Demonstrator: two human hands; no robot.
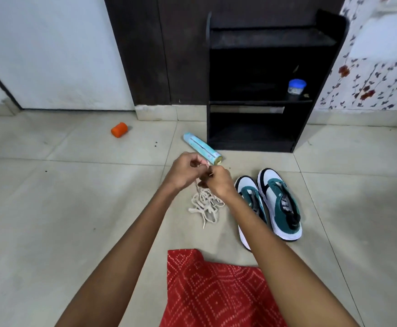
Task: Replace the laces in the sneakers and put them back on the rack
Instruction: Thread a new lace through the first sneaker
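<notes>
A tangle of cream laces (205,205) hangs from my hands down onto the tiled floor. My left hand (185,172) and my right hand (217,182) are held close together above the pile, and each pinches a strand of the lace. Two white, teal and black sneakers lie side by side on the floor to the right, the left sneaker (249,197) partly hidden by my right forearm and the right sneaker (280,201) in full view. Neither shoe shows a lace. The black shoe rack (258,142) stands behind them against the wall.
A pale blue tube (202,148) lies on the floor by the rack's left foot. An orange cylinder (119,130) sits further left. A small blue-lidded jar (296,87) is on the rack's middle shelf. Red patterned cloth (216,291) covers my lap at the bottom.
</notes>
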